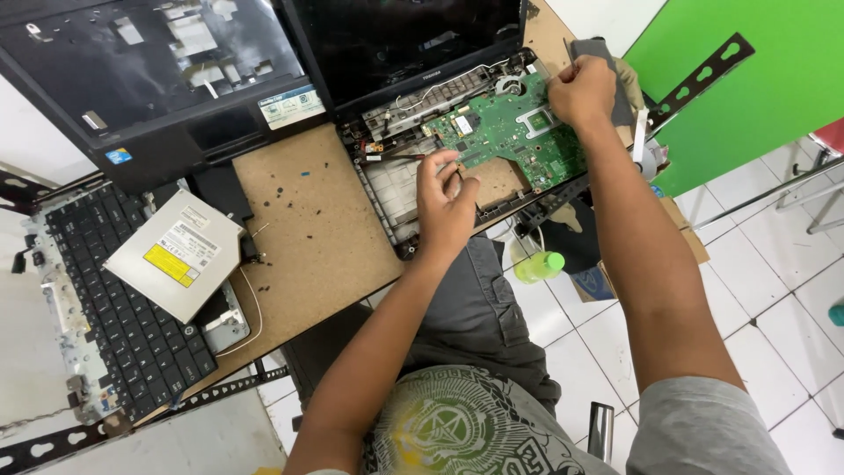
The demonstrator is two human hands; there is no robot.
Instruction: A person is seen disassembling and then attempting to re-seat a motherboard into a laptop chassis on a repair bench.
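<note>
White floor tiles (791,290) show below a brown fibreboard worktop (308,220), with a bright green panel (774,79) past the far right corner. One opened laptop base (413,189) lies on the board, and one green circuit board (510,132) sits in it. One left hand (444,207) rests at the board's near edge, fingers (431,171) curled narrow, tips pinched close together against the edge; whether they hold anything I cannot tell. One right hand (582,91) sits at the board's far right corner, fingers bunched tight, gripping something small that I cannot make out. Left of the left fingers, well apart, lie one silver optical drive (171,255) on one detached black keyboard (123,308). Beyond them rests one black laptop cover (149,79). Below the right wrist, on the floor, stands one green-capped bottle (538,266).
</note>
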